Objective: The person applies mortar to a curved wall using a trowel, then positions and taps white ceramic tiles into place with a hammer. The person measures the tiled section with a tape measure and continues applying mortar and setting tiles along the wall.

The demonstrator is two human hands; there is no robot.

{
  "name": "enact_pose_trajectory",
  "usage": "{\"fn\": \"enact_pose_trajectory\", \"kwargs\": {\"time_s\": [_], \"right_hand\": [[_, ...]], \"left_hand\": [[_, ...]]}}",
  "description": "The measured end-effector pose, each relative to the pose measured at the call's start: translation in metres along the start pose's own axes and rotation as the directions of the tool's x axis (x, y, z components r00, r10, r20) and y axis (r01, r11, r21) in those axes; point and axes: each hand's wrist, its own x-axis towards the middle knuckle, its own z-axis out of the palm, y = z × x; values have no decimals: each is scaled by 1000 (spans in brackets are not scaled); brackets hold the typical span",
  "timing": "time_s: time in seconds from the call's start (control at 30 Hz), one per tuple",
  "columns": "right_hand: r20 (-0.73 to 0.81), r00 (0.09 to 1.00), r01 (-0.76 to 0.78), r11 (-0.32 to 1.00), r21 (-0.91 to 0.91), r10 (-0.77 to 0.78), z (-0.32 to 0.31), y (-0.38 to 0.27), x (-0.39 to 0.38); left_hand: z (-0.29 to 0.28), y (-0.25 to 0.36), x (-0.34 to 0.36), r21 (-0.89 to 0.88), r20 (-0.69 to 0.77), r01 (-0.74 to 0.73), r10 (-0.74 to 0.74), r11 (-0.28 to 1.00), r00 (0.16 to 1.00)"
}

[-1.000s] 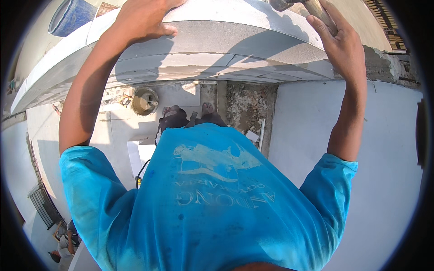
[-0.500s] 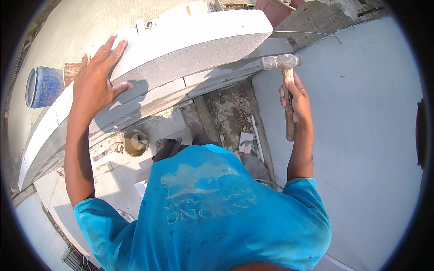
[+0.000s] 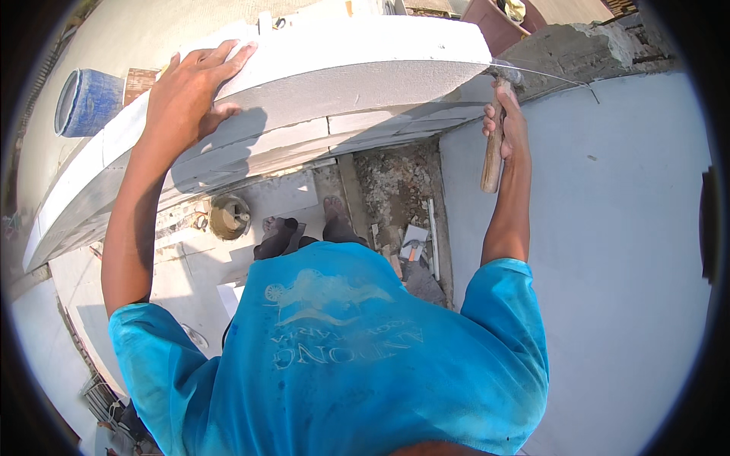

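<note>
My left hand (image 3: 194,91) rests with fingers spread over the top edge of a white block wall (image 3: 365,45), its thumb against the near face. In my right hand (image 3: 514,125) is a hammer (image 3: 492,163), gripped by its wooden handle, which points down toward me. The hammer's metal head is right by the right end of the top block; whether the two touch I cannot tell. Lower courses of blocks (image 3: 289,137) show beneath the top one, partly in shadow.
A blue bucket (image 3: 91,102) and a reddish-brown block (image 3: 138,85) stand beyond the wall at left. A thin line (image 3: 551,74) runs off the block's end. Below are a mortar bucket (image 3: 228,216), rubble (image 3: 391,182) and a white pipe (image 3: 433,239). A smooth wall (image 3: 608,228) borders the right.
The hammer has moved up and slightly right, bringing its head to the block's end. The view has shifted a little; my left hand remains on the wall top.
</note>
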Motion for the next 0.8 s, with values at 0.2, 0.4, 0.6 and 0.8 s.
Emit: {"fn": "enact_pose_trajectory", "kwargs": {"time_s": [0.2, 0.4, 0.6, 0.8], "right_hand": [[-28, 998, 49, 998, -36, -50, -1, 23, -4], [-280, 946, 106, 974, -202, -161, -3, 116, -41], [-231, 973, -97, 903, -418, -3, 9, 223, -107], [443, 888, 178, 792, -584, 127, 105, 280, -103]], "left_hand": [[14, 16, -2, -2, -73, 51, -51, 999, 996], [42, 31, -37, -153, -513, -11, -70, 988, 855], [145, 87, -155, -686, -527, -36, -462, 727, 714], [213, 131, -310, -783, 273, 547, -627, 295, 729]]}}
